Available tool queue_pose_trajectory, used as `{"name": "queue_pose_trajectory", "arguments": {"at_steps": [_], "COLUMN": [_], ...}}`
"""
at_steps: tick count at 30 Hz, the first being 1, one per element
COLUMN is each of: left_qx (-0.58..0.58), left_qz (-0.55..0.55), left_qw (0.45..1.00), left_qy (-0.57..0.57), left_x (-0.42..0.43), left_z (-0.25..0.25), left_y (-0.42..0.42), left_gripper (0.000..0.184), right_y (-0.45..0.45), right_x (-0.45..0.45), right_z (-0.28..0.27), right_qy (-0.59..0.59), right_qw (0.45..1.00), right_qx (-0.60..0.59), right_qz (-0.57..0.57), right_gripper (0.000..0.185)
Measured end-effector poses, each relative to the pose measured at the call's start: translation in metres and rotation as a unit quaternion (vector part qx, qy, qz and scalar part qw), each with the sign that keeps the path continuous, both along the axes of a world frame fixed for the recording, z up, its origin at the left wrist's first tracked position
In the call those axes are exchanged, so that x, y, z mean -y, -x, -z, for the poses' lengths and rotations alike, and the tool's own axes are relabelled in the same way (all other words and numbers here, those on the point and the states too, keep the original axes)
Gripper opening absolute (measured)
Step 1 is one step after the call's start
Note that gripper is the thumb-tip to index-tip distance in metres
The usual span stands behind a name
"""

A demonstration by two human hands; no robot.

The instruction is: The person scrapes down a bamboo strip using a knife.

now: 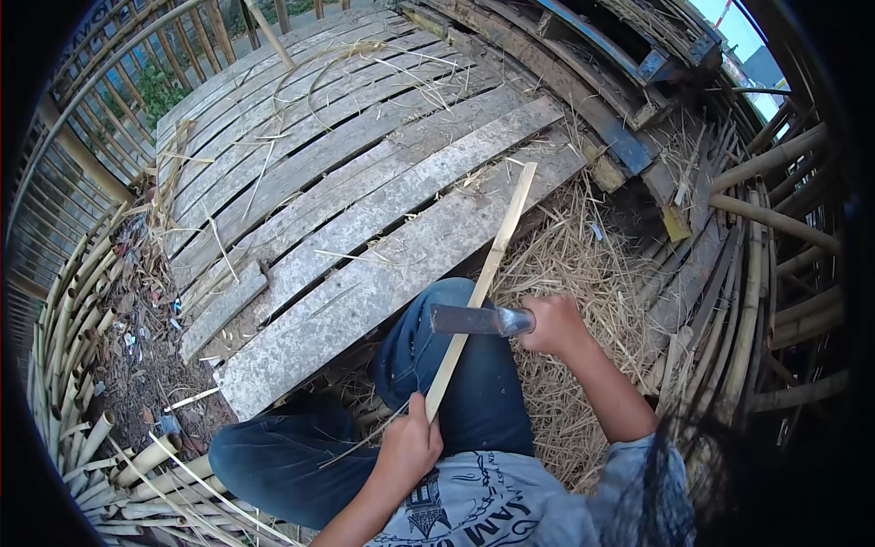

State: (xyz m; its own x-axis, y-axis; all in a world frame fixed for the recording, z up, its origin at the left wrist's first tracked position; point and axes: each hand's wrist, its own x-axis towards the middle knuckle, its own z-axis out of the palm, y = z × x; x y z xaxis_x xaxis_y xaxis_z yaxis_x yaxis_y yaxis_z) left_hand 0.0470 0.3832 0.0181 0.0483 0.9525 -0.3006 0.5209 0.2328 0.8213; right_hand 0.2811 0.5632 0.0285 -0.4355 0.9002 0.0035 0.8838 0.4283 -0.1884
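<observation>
My left hand (412,447) is closed around the lower end of a long, pale bamboo strip (498,251). The strip slants up and away across my raised knee, its far end over the edge of the wooden slats. In my right hand (554,325) is a knife (463,320) with a broad, dark blade and a shiny metal collar; my fingers are wrapped around its handle, which they hide. The blade points left and crosses over the strip just above the knee. Whether blade and strip touch, I cannot tell.
A weathered slatted platform (337,237) lies ahead, with a short loose board (224,310) and thin bamboo slivers on it. Shavings (574,264) cover the ground at right. Bamboo poles (753,301) line the right side; cut bamboo ends (150,456) are stacked at lower left.
</observation>
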Motion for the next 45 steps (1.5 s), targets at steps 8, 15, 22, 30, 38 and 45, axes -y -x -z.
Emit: {"name": "queue_pose_trajectory", "arguments": {"at_steps": [8,15,22,30,38,45], "left_qx": [0.018,0.060,0.033,0.052,0.057,0.074], "left_qz": [0.021,0.018,0.008,0.025,0.048,0.043], "left_qw": [0.999,0.997,0.998,0.992,0.992,0.990], "left_qy": [0.020,0.054,0.060,0.112,0.105,0.115], "left_x": [0.014,0.008,0.014,0.016,0.031,0.029], "left_z": [0.006,0.001,0.006,-0.006,0.008,0.006], "left_y": [0.010,0.005,0.012,0.017,0.022,0.023], "left_gripper": [0.018,0.017,0.020,0.017,0.016,0.014], "right_y": [-0.024,-0.013,-0.020,0.009,-0.047,-0.058], "right_x": [-0.041,-0.026,-0.037,-0.021,-0.049,0.018], "right_z": [-0.022,-0.014,-0.029,-0.018,-0.028,0.069], "right_qy": [-0.052,0.075,0.146,0.067,0.093,0.298], "right_qw": [0.985,0.993,0.977,0.994,0.969,0.853], "right_qx": [-0.037,0.075,-0.051,-0.048,0.100,-0.218], "right_qz": [0.162,-0.049,0.151,0.070,0.206,0.368], "right_gripper": [0.019,0.019,0.023,0.018,0.026,0.034]}}
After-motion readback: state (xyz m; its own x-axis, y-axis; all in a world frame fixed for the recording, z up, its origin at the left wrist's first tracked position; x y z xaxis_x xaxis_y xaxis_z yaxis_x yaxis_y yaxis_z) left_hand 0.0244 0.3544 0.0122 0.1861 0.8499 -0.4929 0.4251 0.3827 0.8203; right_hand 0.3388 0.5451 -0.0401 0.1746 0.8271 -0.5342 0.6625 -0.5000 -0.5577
